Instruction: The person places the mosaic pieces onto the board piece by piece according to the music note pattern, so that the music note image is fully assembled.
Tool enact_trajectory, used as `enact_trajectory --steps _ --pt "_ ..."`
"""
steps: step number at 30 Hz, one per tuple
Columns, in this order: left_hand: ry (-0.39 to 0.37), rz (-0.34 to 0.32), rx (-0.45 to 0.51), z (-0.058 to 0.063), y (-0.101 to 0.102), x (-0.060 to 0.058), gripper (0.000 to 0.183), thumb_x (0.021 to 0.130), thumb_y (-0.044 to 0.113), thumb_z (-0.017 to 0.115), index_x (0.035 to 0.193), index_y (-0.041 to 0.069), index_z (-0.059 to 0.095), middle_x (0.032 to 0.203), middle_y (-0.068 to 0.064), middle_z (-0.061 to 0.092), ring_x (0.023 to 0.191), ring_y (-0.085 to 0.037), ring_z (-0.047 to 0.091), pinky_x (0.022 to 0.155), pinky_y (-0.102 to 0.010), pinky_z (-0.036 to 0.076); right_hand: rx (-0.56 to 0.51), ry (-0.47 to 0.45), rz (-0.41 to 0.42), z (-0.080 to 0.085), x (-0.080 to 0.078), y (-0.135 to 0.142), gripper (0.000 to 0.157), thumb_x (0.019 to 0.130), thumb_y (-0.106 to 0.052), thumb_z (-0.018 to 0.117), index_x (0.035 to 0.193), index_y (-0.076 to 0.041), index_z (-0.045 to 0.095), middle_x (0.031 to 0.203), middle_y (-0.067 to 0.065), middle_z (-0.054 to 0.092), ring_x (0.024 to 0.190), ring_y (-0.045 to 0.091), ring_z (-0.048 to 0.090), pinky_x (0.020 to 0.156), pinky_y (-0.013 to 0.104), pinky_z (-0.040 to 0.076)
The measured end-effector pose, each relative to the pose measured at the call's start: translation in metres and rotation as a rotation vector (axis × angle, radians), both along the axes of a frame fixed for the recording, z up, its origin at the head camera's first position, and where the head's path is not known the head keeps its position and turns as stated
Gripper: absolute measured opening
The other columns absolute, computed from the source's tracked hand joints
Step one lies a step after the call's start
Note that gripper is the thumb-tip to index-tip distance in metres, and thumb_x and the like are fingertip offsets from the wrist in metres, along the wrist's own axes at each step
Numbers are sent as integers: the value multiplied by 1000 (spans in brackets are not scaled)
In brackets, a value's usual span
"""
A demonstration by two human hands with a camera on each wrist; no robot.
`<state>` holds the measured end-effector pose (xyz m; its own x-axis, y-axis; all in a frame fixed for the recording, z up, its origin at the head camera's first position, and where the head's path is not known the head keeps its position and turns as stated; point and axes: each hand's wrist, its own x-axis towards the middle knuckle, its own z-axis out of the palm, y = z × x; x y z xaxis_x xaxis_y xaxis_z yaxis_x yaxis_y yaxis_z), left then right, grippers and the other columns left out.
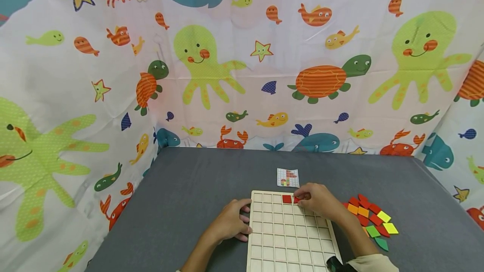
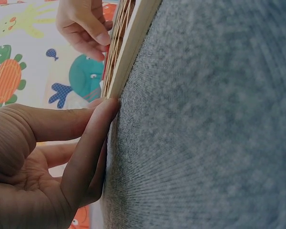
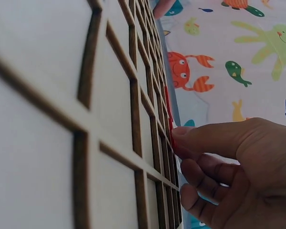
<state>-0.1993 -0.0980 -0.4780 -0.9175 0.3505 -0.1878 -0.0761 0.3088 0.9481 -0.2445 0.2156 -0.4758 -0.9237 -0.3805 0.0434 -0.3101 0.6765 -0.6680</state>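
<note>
A pale wooden grid board [image 1: 289,229] lies on the grey table. My left hand [image 1: 229,220] grips its left edge; in the left wrist view the thumb and a finger [image 2: 86,148] meet at the board's rim. With thumb and forefinger, my right hand [image 1: 319,200] pinches a red tile [image 1: 296,200] at the far row of cells; the fingers cover most of it, so its full shape is hidden. Directly left of that tile, a red square tile [image 1: 287,199] sits in a cell of the same row. In the right wrist view the right hand [image 3: 229,157] touches the row's red edge.
Beyond the board's far edge lies a small printed pattern card [image 1: 288,178]. Right of the board is a loose group of red, orange, yellow and green tiles [image 1: 372,231], partly behind the right forearm. A curtain [image 1: 227,129] with sea animals hangs behind the table.
</note>
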Motion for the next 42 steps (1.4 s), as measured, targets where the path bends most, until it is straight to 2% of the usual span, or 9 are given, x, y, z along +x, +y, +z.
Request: enact_trajectory --steps 11,21,30,42 --pt "6 -3 4 1 0 1 86 74 -25 78 152 -3 50 124 -16 54 98 -26 64 55 -39 67 -18 -23 18 0 -1 1 25 92 -6 79 116 -6 78 104 5 74 93 17 64 78 33 60" --pt "0 -1 0 1 -1 0 86 74 -25 78 152 -3 51 125 -16 55 98 -26 65 56 -39 67 -24 -12 6 2 -1 8 23 95 -7 77 118 -6 77 103 3 74 92 17 64 76 30 59" --pt "4 -5 5 0 -1 0 85 74 -24 78 152 -3 51 125 -16 55 98 -26 66 56 -39 67 -51 -69 -70 9 -1 34 31 95 -11 78 125 -5 75 106 3 73 96 20 63 74 28 59" --pt "2 -7 8 0 -1 0 85 75 -24 78 152 -3 51 126 -16 54 99 -26 65 57 -39 67 -26 -49 -151 9 1 76 37 95 -14 78 129 -1 71 115 9 74 99 22 65 80 35 59"
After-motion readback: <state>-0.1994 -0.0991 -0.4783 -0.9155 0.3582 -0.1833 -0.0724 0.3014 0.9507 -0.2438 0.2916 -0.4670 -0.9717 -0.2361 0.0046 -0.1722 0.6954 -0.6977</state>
